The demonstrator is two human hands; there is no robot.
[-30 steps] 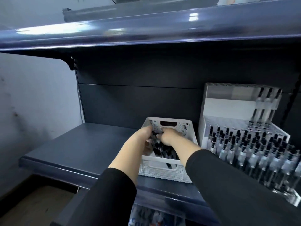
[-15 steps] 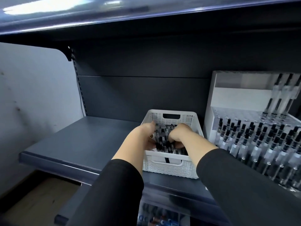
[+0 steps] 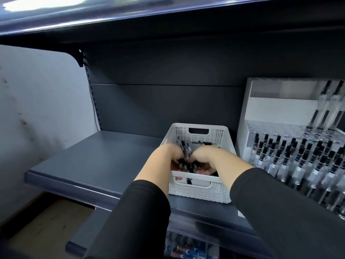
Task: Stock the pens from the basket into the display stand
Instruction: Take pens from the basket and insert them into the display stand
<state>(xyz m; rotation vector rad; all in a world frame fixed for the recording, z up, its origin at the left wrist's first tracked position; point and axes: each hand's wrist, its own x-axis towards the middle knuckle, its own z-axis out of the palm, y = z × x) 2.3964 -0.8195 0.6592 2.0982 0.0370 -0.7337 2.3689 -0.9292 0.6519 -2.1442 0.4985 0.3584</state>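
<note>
Left hand (image 3: 168, 156) and right hand (image 3: 207, 157) clasp a bundle of clear black-capped pens (image 3: 183, 152) inside the white perforated plastic basket (image 3: 197, 191); a loose gather risks pens slipping before reaching the white tiered display stand (image 3: 276, 107).

display stand (image 3: 265, 109) cut off right, fingertips hidden among pens (image 3: 184, 148)

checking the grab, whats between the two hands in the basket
In the head view, a bunch of pens stands between the left hand and right hand, both gripping it inside the white basket.

hands (image 3: 169, 154) closer together, pens (image 3: 184, 152) bunched upright
</note>
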